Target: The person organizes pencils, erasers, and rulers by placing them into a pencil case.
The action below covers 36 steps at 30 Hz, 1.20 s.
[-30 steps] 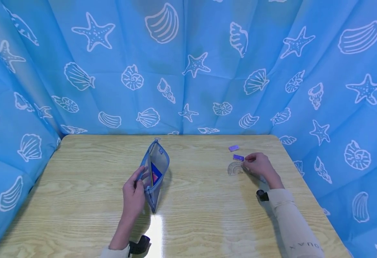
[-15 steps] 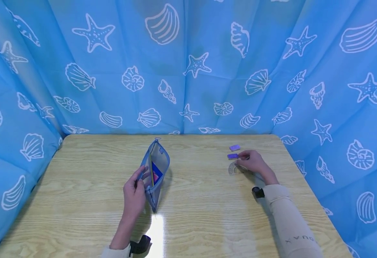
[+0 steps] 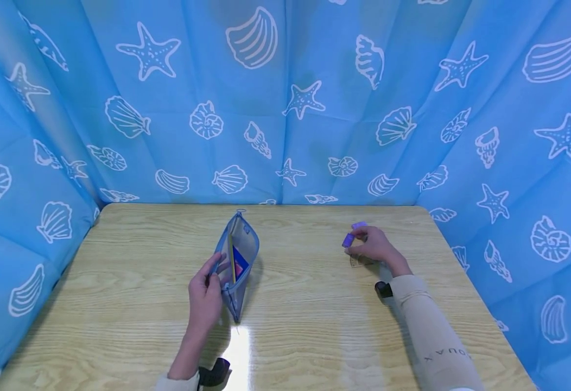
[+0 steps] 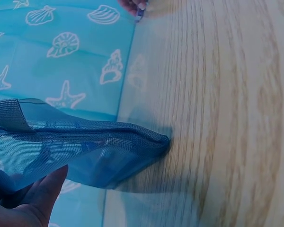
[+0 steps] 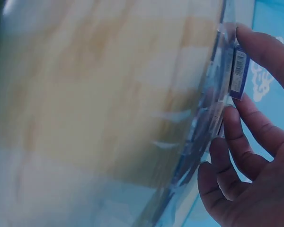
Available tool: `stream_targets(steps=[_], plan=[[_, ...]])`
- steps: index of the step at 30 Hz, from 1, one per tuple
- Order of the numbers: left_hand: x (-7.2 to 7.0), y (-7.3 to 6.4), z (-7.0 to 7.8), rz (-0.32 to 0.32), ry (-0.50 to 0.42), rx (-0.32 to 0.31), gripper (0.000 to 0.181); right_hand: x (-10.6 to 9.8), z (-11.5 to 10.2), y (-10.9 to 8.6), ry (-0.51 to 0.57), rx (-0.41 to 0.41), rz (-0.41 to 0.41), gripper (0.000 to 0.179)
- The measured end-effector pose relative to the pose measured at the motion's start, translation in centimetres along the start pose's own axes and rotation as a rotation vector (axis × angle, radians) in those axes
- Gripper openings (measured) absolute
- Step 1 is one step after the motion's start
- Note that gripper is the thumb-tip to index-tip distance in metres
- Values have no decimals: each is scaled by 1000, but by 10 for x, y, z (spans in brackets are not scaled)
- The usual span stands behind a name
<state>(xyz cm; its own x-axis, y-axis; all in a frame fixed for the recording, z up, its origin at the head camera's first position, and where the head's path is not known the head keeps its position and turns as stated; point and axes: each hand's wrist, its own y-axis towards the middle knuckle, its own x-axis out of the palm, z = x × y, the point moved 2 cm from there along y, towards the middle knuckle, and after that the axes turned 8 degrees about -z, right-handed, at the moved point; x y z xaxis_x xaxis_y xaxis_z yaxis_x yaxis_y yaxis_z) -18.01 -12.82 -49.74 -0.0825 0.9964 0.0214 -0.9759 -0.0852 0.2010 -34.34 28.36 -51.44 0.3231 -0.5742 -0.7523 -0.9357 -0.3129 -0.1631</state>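
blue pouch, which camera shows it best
The head view: it shows the blue pouch from end to end, open, contents visible. The left wrist view is closer but crops it; the right wrist view lacks it.

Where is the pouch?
In the head view, the pouch is just left of centre, its left side held by the left hand, over the table.

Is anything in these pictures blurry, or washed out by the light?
Head view: a white glare streak on the table, just below the pouch; right wrist view: the table's grain is smeared, the small purple block crisper; left wrist view: the table's grain is soft, the pouch's mesh weave clearer.
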Motion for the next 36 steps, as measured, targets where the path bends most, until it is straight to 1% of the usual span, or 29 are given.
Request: stream_targets(steps=[4,10,18,28,31,36], plan=[[1,-1,0,1,2,3,52,0,1,0,2,-1,6,64],[2,-2,1,3,9,6,51,-2,0,-2,20,-40,14,63],[3,-1,3,7,-2,9,50,-4,3,-3,58,-61,38,57],[4,-2,2,11,-9,5,51,-7,2,-8,133,-106,71,52],[4,-2,2,10,-5,-1,51,-7,4,-8,148,-124,73,50],[3,0,1,3,-6,-18,50,-6,3,-11,194,-130,72,48]])
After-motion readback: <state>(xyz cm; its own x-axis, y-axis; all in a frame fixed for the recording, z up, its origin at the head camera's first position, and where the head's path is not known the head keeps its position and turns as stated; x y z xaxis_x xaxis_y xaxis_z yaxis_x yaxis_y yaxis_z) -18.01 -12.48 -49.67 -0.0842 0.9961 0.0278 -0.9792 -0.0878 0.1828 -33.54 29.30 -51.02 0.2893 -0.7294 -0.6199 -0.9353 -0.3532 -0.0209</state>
